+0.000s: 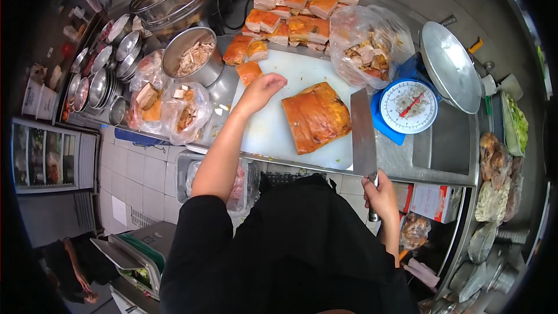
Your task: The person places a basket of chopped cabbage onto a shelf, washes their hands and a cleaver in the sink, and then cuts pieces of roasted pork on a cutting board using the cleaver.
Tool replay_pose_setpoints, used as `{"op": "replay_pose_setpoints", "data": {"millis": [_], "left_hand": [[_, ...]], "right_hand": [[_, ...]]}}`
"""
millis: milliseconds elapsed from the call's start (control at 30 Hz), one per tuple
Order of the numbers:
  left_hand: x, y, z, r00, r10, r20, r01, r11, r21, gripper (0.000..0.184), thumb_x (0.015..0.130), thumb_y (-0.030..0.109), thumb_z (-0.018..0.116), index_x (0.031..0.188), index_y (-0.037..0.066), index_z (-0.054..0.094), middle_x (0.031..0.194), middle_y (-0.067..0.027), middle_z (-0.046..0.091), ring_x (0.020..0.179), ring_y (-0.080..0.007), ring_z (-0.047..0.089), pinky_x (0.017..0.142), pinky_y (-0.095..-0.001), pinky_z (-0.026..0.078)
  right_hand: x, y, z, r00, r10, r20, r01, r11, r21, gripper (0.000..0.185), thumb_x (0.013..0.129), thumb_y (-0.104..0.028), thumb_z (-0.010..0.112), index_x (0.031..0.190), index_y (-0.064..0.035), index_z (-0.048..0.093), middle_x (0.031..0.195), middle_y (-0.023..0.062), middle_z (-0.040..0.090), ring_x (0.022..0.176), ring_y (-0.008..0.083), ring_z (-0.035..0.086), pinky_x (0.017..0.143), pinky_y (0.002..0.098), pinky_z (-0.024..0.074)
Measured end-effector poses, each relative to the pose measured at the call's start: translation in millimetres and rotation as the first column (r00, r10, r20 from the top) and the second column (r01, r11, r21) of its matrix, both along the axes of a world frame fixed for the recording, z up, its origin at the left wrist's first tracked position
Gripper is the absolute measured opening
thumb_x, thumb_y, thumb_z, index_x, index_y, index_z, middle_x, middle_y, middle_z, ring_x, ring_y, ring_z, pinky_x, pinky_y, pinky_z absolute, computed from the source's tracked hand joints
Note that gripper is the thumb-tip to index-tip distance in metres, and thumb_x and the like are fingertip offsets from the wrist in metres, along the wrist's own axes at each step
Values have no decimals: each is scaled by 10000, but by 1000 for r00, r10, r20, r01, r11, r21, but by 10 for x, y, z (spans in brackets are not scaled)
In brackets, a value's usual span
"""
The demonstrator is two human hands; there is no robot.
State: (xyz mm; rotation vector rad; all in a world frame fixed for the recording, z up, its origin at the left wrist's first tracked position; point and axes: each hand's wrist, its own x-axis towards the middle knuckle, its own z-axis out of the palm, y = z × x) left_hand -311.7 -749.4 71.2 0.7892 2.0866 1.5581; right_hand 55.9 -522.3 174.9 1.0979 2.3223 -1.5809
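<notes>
A large slab of roast pork with browned skin [317, 117] lies on the white cutting board [261, 134]. My left hand [264, 90] is over the board, to the upper left of the slab and apart from it, with its fingers loosely extended and nothing visible in them. Just beyond it is a small cut piece of roast pork [249, 72]. My right hand [381, 197] is wrapped around the handle of a cleaver [364, 134]. Its broad blade points away from me along the right side of the slab, over the board's right edge.
Behind the board are stacked roast pork blocks [308, 26] and a plastic bag of meat pieces [372, 40]. A blue dial scale [408, 106] with a metal pan [447, 64] stands right. Left are a steel pot [192, 58], filled plastic bags [186, 110] and metal bowls [102, 90].
</notes>
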Motion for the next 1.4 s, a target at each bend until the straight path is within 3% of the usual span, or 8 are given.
{"op": "replay_pose_setpoints", "data": {"millis": [67, 133, 267, 667, 1100, 1167, 1267, 1400], "left_hand": [[46, -56, -112, 997, -78, 29, 78, 997, -8, 299, 1046, 234, 553, 1238, 22, 640, 1213, -87, 693, 1177, -160, 609, 1015, -303, 466], [163, -56, -153, 944, -93, 316, 46, 987, 153, 371, 1065, 264, 491, 1319, 12, 591, 1248, -101, 686, 1214, -187, 604, 1049, -320, 448], [124, 0, -292, 880, -166, 445, 59, 968, 246, 611, 1097, 487, 320, 1385, -12, 521, 1333, -172, 633, 1326, -247, 537, 1153, -370, 384], [151, 98, -378, 909, -166, 382, 106, 979, 173, 731, 1074, 596, 182, 1397, 33, 519, 1388, -123, 619, 1400, -223, 455, 1202, -378, 275], [209, 187, -308, 934, -126, 333, 102, 991, 89, 721, 1086, 565, 152, 1358, 41, 567, 1364, -95, 641, 1345, -207, 499, 1150, -353, 316], [257, 165, -251, 951, -143, 273, 112, 986, 126, 673, 1097, 534, 196, 1351, 42, 578, 1358, -107, 639, 1323, -215, 523, 1163, -340, 297], [262, 179, -309, 951, -142, 273, 94, 979, 182, 632, 1111, 481, 222, 1312, 15, 598, 1327, -114, 647, 1290, -228, 552, 1162, -334, 311], [269, 191, -323, 974, -121, 190, 97, 986, 132, 510, 1112, 404, 316, 1285, 34, 622, 1306, -110, 657, 1261, -219, 572, 1114, -329, 373]], "right_hand": [[-117, -43, 52, 999, 36, 2, -36, 999, 30, 197, 957, -223, 623, 1008, -40, 571, 590, 27, 550, 449, 122, 544, 437, 298, 442], [-235, -129, 176, 996, 79, 30, -80, 995, 63, 211, 959, -238, 617, 1011, -39, 567, 588, 36, 558, 446, 132, 553, 441, 306, 446], [-342, -214, 224, 990, 125, 62, -131, 987, 97, 212, 961, -242, 616, 1012, -42, 566, 588, 44, 567, 445, 137, 556, 441, 313, 446], [-288, -296, 166, 998, 64, -16, -65, 996, -59, 132, 976, -178, 596, 978, -50, 563, 576, 17, 527, 430, 112, 499, 418, 293, 398], [-392, -266, 184, 993, 117, -12, -117, 993, -27, 165, 972, -201, 610, 989, -43, 567, 593, 21, 536, 444, 117, 507, 427, 299, 407], [-486, -273, 228, 973, 217, 79, -224, 970, 94, 238, 955, -261, 597, 1011, -32, 560, 662, 171, 641, 548, 299, 645, 549, 429, 503], [-641, -298, 192, 939, 327, 110, -345, 899, 270, 271, 947, -283, 584, 1020, -24, 555, 760, 267, 667, 740, 453, 666, 702, 535, 511], [-859, -407, 363, 907, 360, 219, -418, 830, 369, 290, 944, -298, 577, 1030, -22, 553, 820, 297, 670, 867, 510, 638, 804, 583, 482]]}}
